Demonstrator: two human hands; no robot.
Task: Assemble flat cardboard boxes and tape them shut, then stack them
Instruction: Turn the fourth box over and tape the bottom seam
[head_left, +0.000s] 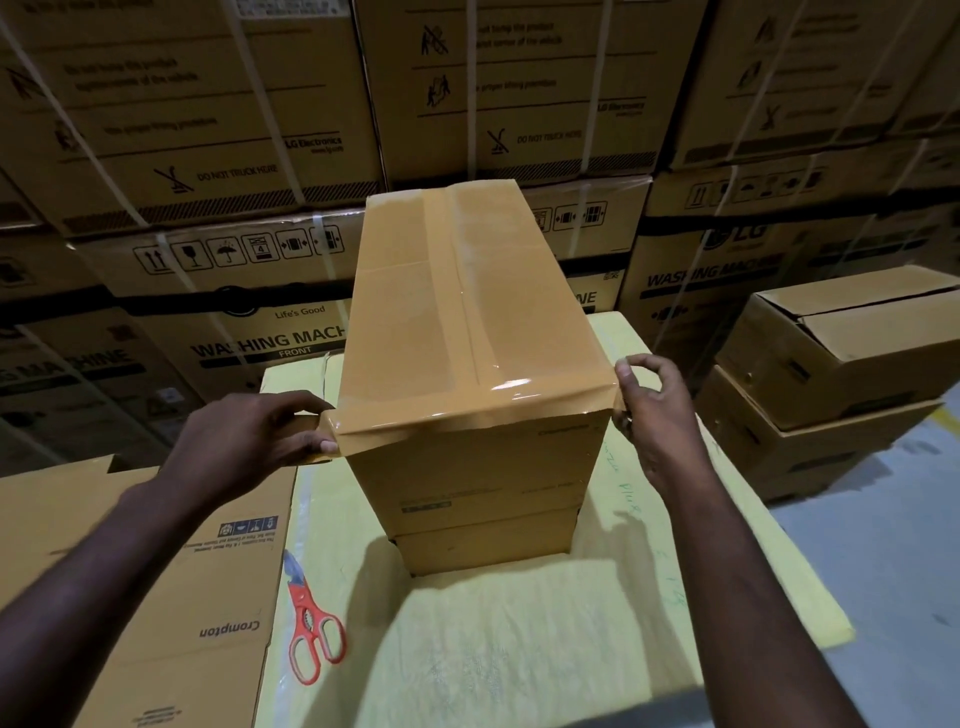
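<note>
Two loose ends of the tape strip (467, 410) are the risk. The left hand (260, 431) pinches one end at the box's 9 o'clock corner, the right hand (649, 410) pinches the other at 3 o'clock, and neither end looks pressed onto the side walls yet. The box (467, 312) stands upright mid-way across the yellow tabletop (519, 649). Uneven pulling could wrinkle the strip, fold it onto itself, or peel it off the near top edge. A hard sideways tug could tip or slide this tall box toward the scissors (311, 634) at 7 o'clock.
</note>
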